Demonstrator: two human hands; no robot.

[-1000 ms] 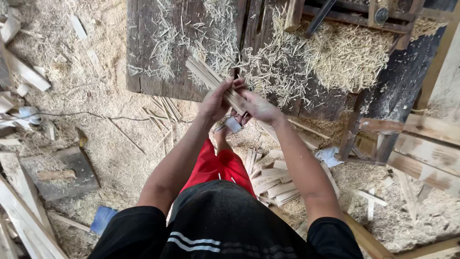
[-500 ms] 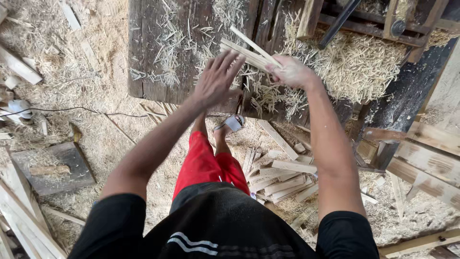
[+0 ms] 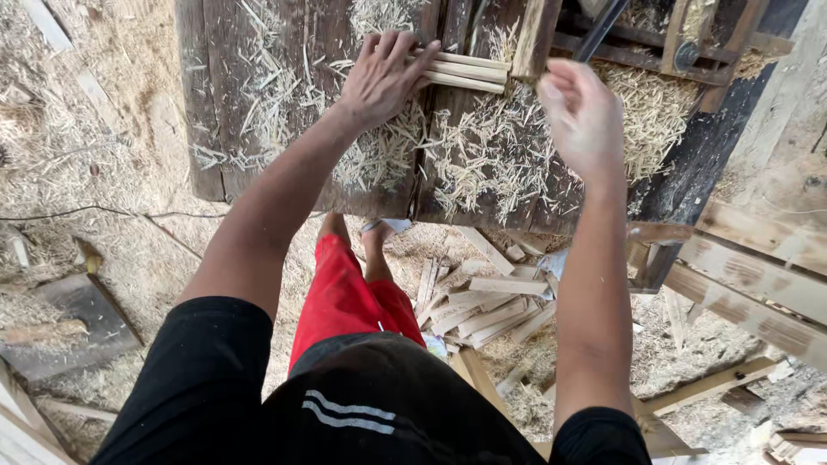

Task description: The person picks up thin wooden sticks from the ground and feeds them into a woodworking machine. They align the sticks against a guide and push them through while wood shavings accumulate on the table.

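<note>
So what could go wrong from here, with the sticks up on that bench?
The left hand presses the sticks flat on the bench; bare skin on rough-cut wood risks splinters. The right hand hovers apart, so the far stick ends are unheld and could skew or roll. Loose offcuts by the feet could cause a slip.

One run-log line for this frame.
left hand: pressing wooden sticks | right hand: raised, empty | surface: dark bench, wood shavings
</note>
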